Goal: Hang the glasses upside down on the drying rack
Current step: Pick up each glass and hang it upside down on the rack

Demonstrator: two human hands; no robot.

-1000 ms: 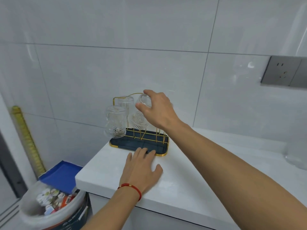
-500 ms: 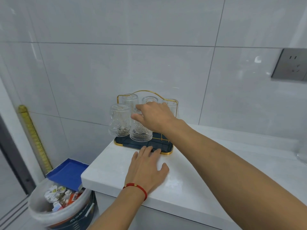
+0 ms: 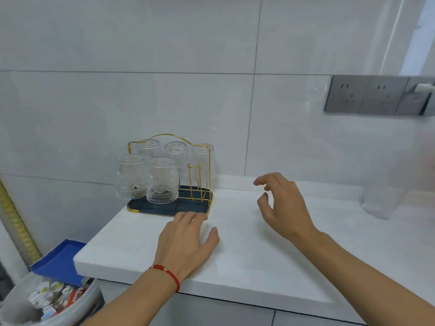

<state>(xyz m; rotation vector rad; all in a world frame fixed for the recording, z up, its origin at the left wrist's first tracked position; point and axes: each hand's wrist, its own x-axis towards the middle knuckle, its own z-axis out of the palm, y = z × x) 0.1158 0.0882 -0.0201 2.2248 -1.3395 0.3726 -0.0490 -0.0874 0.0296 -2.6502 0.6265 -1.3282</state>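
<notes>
A gold wire drying rack [image 3: 202, 147] with a dark tray base [image 3: 188, 207] stands at the left end of the white counter, against the tiled wall. Several clear patterned glasses hang upside down on it; the front middle glass [image 3: 162, 180] and the front left glass [image 3: 130, 177] are nearest me. The front right peg [image 3: 194, 182] is bare. My left hand [image 3: 186, 241] lies flat on the counter, fingertips touching the tray's front edge. My right hand [image 3: 281, 205] hovers to the right of the rack, fingers apart, holding nothing.
The white counter [image 3: 270, 255] ends at a left edge beside the rack. Below it on the left stands a bin [image 3: 47, 302] full of rubbish with a blue lid [image 3: 62, 260]. A clear container [image 3: 382, 198] sits at the far right. Grey wall sockets [image 3: 367, 95] are upper right.
My right hand let go of the front middle glass, which now hangs on the rack, and drew away to the right. My view shifted right. The left hand stayed on the counter.
</notes>
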